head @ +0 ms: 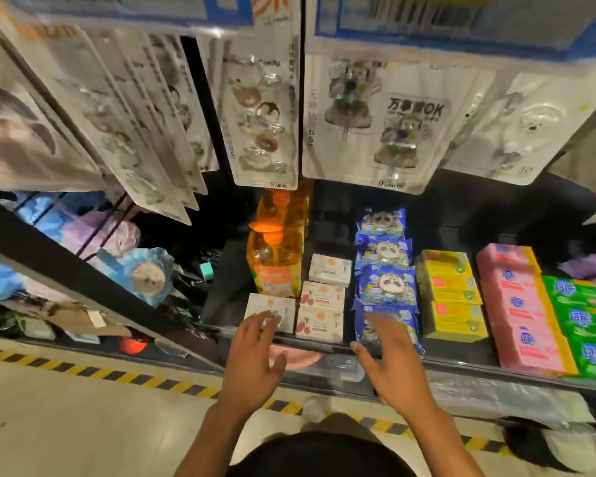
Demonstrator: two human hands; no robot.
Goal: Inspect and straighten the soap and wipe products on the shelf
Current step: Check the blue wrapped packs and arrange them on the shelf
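Left hand (255, 352) and right hand (389, 359), fingers spread, are at the white cardboard soap box (283, 309) and blue plastic wipe pack (398, 321); both likely light: grip the sides.

Both arms stretched forward, palms down; left grip (255, 352), right grip (389, 363) slack, spread.

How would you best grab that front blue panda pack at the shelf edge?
Probably by its front edge, coming from the aisle side: fingers on top, thumb underneath. The front blue panda pack lies flat at the shelf lip, its back edge tucked against the next pack, white boxes and yellow boxes flanking it.
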